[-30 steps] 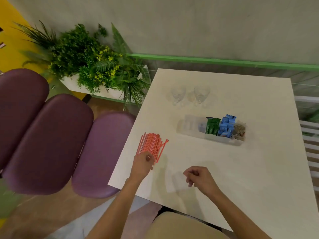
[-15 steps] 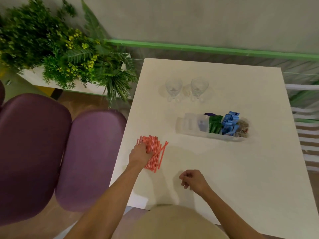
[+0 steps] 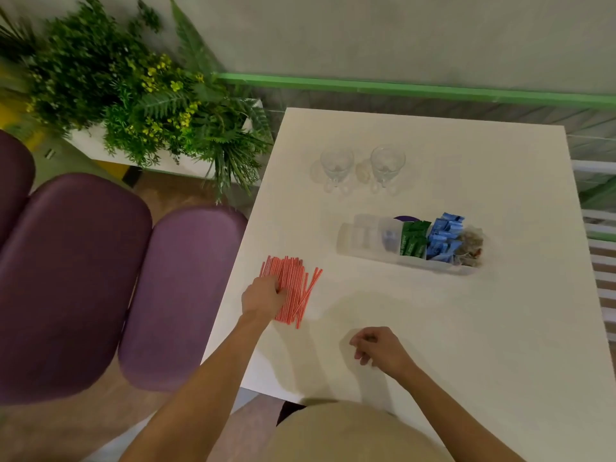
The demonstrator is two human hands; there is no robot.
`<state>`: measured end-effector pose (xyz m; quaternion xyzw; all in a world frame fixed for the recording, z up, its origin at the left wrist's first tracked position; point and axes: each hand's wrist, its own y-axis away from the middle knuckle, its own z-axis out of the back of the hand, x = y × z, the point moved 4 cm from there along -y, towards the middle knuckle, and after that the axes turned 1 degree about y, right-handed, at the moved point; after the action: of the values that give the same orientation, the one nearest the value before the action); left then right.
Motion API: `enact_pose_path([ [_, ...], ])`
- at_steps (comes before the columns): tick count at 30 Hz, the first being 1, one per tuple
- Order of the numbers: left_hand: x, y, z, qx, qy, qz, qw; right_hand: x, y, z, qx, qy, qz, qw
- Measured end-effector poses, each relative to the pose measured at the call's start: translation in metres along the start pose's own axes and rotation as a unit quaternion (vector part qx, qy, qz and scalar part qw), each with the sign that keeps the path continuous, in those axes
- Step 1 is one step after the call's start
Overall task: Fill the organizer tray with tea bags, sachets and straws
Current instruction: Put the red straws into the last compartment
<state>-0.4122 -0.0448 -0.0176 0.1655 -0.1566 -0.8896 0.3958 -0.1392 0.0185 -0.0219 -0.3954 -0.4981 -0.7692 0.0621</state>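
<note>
Nearest the body, the right hand (image 3: 380,348) is rested loosely curled, empty. Ahead to its left, the straws (image 3: 295,288) are clutched by the left hand (image 3: 263,296); splayed ones could be dropped if carried one-handed to the organizer tray (image 3: 363,233), farther beyond.

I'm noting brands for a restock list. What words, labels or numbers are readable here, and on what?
No text reads clearly.
Green sachets: white print, too blurred to read.
Blue sachets: pale marks, too small to read.
Organizer tray: a bluish patch inside, cannot tell if it is a label.
Straws and glasses: no markings visible.
</note>
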Motion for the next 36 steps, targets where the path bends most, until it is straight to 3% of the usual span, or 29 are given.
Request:
enact_pose_path([
  [10, 0.005, 0.007, 0.011, 0.025, 0.015, -0.015, 0.999, 0.019, -0.005, 0.019, 0.026, -0.050, 0.006, 0.998],
  [14, -0.013, 0.033, 0.014, 0.080, 0.159, -0.053, 0.983, 0.039, -0.013, 0.020, 0.037, -0.104, 0.022, 0.994],
  [18, -0.045, 0.068, 0.003, 0.153, 0.338, -0.043, 0.928, 0.054, -0.017, 0.019, 0.039, -0.143, 0.042, 0.988],
  [21, -0.070, 0.089, -0.010, 0.185, 0.405, -0.048, 0.894, 0.057, -0.018, 0.021, 0.021, -0.159, 0.039, 0.986],
  [25, -0.092, 0.101, -0.026, 0.193, 0.407, -0.076, 0.890, 0.052, -0.015, 0.027, 0.025, -0.194, 0.043, 0.980],
  [29, -0.100, 0.100, -0.028, 0.205, 0.368, -0.107, 0.901, 0.046, -0.012, 0.034, 0.037, -0.192, 0.090, 0.977],
  [36, -0.103, 0.095, -0.015, 0.235, 0.281, -0.176, 0.914, 0.047, -0.006, 0.041, 0.088, -0.216, 0.090, 0.968],
])
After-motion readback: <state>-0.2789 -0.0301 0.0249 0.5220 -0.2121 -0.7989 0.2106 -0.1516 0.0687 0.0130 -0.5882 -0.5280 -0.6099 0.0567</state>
